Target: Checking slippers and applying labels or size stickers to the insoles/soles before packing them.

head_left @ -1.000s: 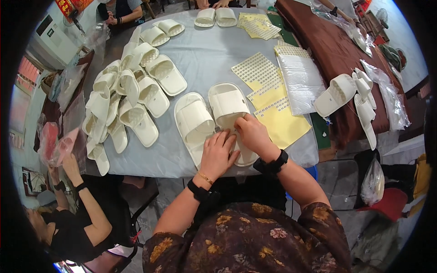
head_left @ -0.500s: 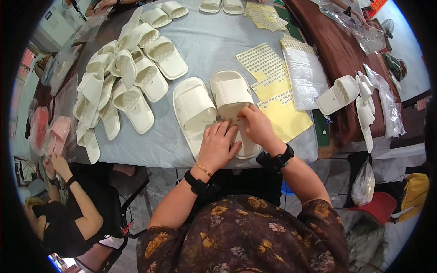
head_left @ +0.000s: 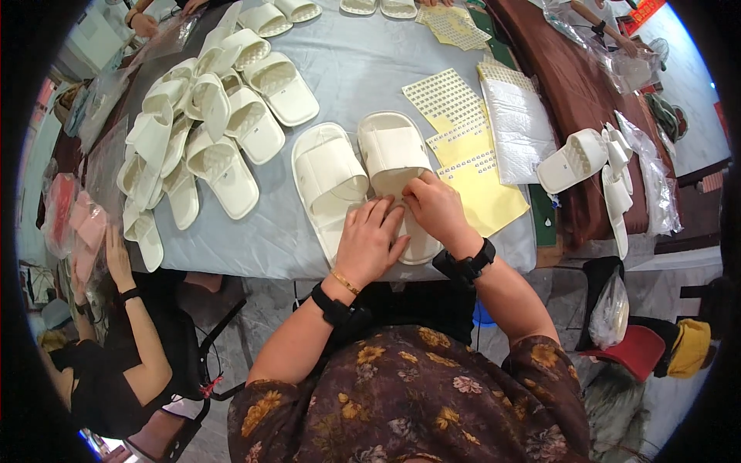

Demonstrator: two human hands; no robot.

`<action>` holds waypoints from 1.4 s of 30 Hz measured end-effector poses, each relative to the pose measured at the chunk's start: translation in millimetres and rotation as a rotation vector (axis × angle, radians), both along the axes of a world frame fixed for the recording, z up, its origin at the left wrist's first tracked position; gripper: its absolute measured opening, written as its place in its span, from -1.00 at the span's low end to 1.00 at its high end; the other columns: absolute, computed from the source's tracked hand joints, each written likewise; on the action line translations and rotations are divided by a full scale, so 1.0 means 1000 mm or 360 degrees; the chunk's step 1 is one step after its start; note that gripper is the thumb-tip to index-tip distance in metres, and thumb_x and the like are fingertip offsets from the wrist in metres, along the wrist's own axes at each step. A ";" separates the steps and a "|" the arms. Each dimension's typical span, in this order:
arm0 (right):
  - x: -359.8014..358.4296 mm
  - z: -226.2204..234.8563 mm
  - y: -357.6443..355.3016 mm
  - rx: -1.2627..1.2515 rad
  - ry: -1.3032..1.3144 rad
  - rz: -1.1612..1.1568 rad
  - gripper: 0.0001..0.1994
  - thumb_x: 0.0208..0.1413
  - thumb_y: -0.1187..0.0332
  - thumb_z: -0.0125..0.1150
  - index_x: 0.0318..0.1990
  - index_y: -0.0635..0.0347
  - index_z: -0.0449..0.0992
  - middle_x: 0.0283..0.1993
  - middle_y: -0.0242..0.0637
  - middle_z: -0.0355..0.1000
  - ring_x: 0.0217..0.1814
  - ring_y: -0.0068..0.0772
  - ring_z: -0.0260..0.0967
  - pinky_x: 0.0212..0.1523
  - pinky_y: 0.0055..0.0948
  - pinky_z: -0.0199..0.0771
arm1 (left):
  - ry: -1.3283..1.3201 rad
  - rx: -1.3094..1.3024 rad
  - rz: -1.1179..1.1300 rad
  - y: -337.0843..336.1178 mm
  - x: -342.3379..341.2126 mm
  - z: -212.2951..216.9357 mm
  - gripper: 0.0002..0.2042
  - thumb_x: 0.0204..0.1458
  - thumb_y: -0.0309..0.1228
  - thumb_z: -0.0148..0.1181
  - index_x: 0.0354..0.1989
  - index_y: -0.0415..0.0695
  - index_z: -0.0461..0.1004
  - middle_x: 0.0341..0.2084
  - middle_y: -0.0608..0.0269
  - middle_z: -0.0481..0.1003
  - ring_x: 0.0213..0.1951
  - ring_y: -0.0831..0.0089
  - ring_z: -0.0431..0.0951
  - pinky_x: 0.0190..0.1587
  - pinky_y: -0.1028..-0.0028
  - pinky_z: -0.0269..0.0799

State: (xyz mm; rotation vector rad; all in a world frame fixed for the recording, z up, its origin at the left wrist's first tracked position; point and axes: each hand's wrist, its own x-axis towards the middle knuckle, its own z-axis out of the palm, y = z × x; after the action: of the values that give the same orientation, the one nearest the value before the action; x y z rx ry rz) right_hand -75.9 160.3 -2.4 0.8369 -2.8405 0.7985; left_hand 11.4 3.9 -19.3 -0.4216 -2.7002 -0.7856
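While flat on the table [head_left: 347, 54], white slipper [head_left: 395, 166] under both hands' loose fingertip grip: left hand [head_left: 370, 243], right hand [head_left: 436, 208].

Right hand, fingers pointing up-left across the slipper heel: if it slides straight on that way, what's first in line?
The right hand rests on the right white slipper and points toward the left white slipper beside it. Likely it meets that slipper's strap first, though the left hand's fingertips sit close and may intervene.

Bright, even light; fisheye-bent, dark-vignetted edges.

Grey-clothed table [head_left: 351, 58] with white slippers [head_left: 208, 131], yellow sticker sheets [head_left: 471, 166], a white padded bag [head_left: 517, 123].
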 end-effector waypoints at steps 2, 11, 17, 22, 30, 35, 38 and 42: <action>-0.002 0.000 -0.002 0.0048 0.0062 0.0038 -0.95 -0.02 0.46 0.16 -0.37 0.17 0.48 -0.32 -0.17 0.42 -0.26 -0.05 0.46 -0.26 -0.17 0.49 | -0.0012 -0.0003 0.0001 0.000 0.000 -0.001 -0.57 0.00 -0.20 0.23 0.02 -0.13 0.45 0.10 0.14 0.37 0.14 0.17 0.32 0.15 0.20 0.18; -0.007 -0.003 0.002 0.0273 0.0160 0.0216 -0.90 -0.06 0.48 0.17 -0.36 0.20 0.42 -0.29 -0.10 0.39 -0.16 -0.03 0.42 -0.20 -0.14 0.47 | -0.0031 -0.0026 0.0020 0.001 0.000 -0.002 -0.57 0.01 -0.18 0.22 0.01 -0.14 0.45 0.09 0.15 0.37 0.15 0.18 0.31 0.14 0.19 0.18; -0.005 0.006 0.017 -0.0121 -0.0449 0.0084 -0.94 0.06 0.47 0.11 -0.32 0.24 0.45 -0.29 -0.05 0.42 -0.18 0.11 0.39 -0.17 -0.08 0.42 | -0.0051 0.0022 0.0006 0.000 0.000 -0.001 -0.56 -0.02 -0.20 0.25 0.03 -0.11 0.44 0.09 0.15 0.36 0.14 0.18 0.31 0.14 0.20 0.19; -0.003 0.007 0.017 -0.0017 -0.0402 0.0219 -0.94 0.05 0.46 0.12 -0.34 0.23 0.47 -0.30 -0.03 0.45 -0.21 0.12 0.41 -0.18 -0.08 0.42 | 0.0033 -0.0013 0.0015 0.001 -0.001 -0.001 -0.58 -0.06 -0.20 0.26 -0.02 -0.10 0.44 0.07 0.14 0.38 0.13 0.22 0.34 0.10 0.24 0.24; 0.002 0.000 0.003 0.0081 -0.0267 -0.0012 -0.90 0.06 0.45 0.10 -0.26 0.22 0.43 -0.29 -0.02 0.45 -0.19 0.11 0.43 -0.19 -0.05 0.44 | -0.0021 0.0009 0.0019 0.001 0.000 -0.002 -0.56 -0.01 -0.19 0.24 0.03 -0.10 0.44 0.11 0.16 0.36 0.15 0.18 0.31 0.15 0.19 0.19; -0.004 0.002 0.010 -0.0108 -0.0275 0.0012 -0.93 0.05 0.50 0.13 -0.32 0.30 0.43 -0.33 -0.04 0.49 -0.29 0.03 0.47 -0.28 -0.20 0.46 | -0.0011 -0.0028 0.0023 0.001 0.000 -0.001 -0.56 -0.02 -0.19 0.25 0.03 -0.10 0.45 0.10 0.16 0.37 0.14 0.19 0.32 0.13 0.20 0.20; -0.007 0.004 0.017 -0.0299 -0.0516 0.0046 -0.91 0.03 0.51 0.17 -0.30 0.32 0.46 -0.39 -0.08 0.50 -0.37 -0.13 0.48 -0.31 -0.32 0.46 | -0.0021 -0.0021 0.0011 0.001 0.000 -0.001 -0.56 -0.02 -0.19 0.25 0.03 -0.10 0.45 0.10 0.17 0.36 0.13 0.19 0.32 0.12 0.20 0.20; -0.007 0.003 0.020 -0.0359 -0.0625 -0.0017 -0.88 0.03 0.48 0.19 -0.28 0.33 0.49 -0.41 -0.08 0.50 -0.40 -0.22 0.47 -0.32 -0.37 0.46 | -0.0004 -0.0009 0.0022 0.001 0.000 0.000 -0.56 -0.02 -0.20 0.25 0.03 -0.12 0.45 0.09 0.17 0.36 0.11 0.19 0.34 0.12 0.21 0.20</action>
State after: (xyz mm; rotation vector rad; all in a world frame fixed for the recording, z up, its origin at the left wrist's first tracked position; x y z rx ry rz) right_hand -82.9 180.7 0.5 0.6981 -2.9863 1.3884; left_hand 11.4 5.0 -19.7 -0.4034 -2.7053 -0.7759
